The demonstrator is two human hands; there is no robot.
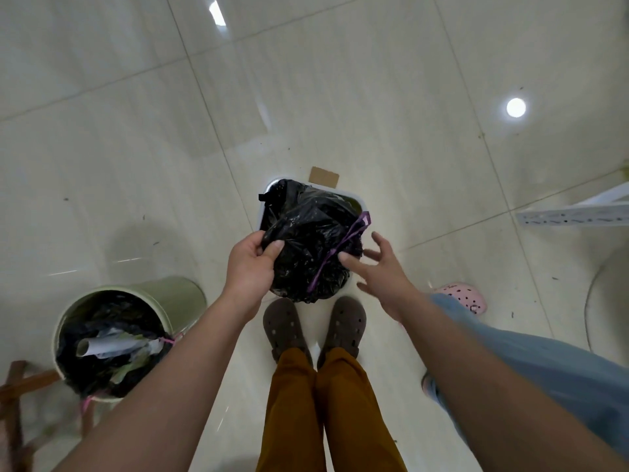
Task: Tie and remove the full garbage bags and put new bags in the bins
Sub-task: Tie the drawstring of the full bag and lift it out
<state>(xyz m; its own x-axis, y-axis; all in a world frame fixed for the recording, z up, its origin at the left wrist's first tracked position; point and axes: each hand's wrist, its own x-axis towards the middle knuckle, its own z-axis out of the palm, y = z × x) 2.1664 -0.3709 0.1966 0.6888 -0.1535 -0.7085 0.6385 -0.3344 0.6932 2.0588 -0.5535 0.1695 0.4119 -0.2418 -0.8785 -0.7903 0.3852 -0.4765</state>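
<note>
A full black garbage bag (pixel 306 247) with a purple drawstring (pixel 343 243) bulges out of a white square bin (pixel 269 189) on the floor just ahead of my feet. My left hand (pixel 252 260) grips the bag's gathered plastic at its left side. My right hand (pixel 377 270) hovers at the bag's right side with fingers spread, fingertips close to the drawstring, holding nothing. A pale green round bin (pixel 180 294) stands at the lower left, lined with a black bag (pixel 112 342) holding paper scraps and a pink drawstring.
A small cardboard piece (pixel 324 176) lies on the tile floor beyond the white bin. Another person's pink clog (pixel 463 296) and blue trouser leg (pixel 544 362) are at the right. A white metal rack (pixel 575 212) sits far right, a brown wooden frame (pixel 20 396) at the lower left.
</note>
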